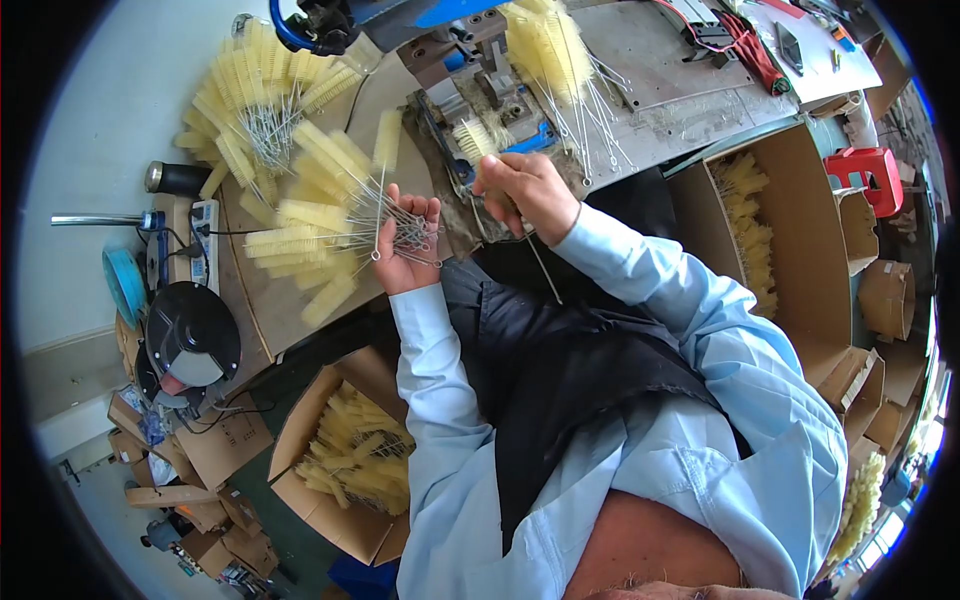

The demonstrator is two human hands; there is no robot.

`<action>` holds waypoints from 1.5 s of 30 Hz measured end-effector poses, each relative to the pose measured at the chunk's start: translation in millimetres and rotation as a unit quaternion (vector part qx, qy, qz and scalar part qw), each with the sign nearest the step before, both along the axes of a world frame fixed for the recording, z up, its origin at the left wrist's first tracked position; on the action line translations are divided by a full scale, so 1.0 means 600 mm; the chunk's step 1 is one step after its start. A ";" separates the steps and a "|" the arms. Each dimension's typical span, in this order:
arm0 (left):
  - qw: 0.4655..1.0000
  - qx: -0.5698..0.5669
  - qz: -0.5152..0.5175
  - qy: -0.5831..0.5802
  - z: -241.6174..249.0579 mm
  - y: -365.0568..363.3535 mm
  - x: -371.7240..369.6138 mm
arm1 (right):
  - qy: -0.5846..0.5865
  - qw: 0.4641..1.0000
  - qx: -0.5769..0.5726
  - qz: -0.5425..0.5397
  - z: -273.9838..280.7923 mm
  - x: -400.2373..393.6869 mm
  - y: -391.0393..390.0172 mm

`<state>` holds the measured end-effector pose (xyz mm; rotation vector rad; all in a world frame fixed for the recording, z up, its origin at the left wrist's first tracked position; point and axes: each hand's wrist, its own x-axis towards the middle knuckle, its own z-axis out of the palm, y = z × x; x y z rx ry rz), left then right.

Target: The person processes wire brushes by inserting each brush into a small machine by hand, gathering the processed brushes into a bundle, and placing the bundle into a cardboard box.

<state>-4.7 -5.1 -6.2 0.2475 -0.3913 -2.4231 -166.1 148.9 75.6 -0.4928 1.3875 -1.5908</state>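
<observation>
— In the left hand (402, 268), a fan of bottle brushes (295, 242) is gathered by the looped wire ends, the yellow heads spread out to its left above the counter (640, 125).
— And the right hand (537, 195)?
— Closed, apparently around a single brush (545, 269); its wire handle is seen slanting out below. Just ahead stands the benchtop machine (505, 103), a bristle head (473, 138) at its near edge.
— How is this best handled?
— Grip should be taken on wire, so bristles aren't crushed; the gathered loops should be evened up, and the machine's metal parts given room.
</observation>
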 end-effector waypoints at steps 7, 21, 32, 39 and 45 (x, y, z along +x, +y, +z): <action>1.000 -0.015 -0.015 0.000 0.009 0.003 0.001 | -0.062 0.998 0.014 -0.030 -0.024 -0.030 -0.034; 0.999 -0.027 -0.010 -0.026 0.011 0.004 -0.005 | -0.118 0.993 -0.008 0.001 -0.008 -0.054 -0.077; 0.999 -0.017 -0.002 -0.029 0.011 0.006 -0.006 | -0.349 0.937 -0.007 0.026 0.012 -0.075 -0.088; 1.000 0.002 -0.009 -0.004 0.006 0.005 -0.006 | -0.372 0.927 -0.034 0.033 0.037 -0.051 -0.091; 1.000 -0.016 -0.020 -0.001 0.006 0.004 -0.007 | -0.293 0.956 -0.006 -0.005 0.017 -0.016 -0.088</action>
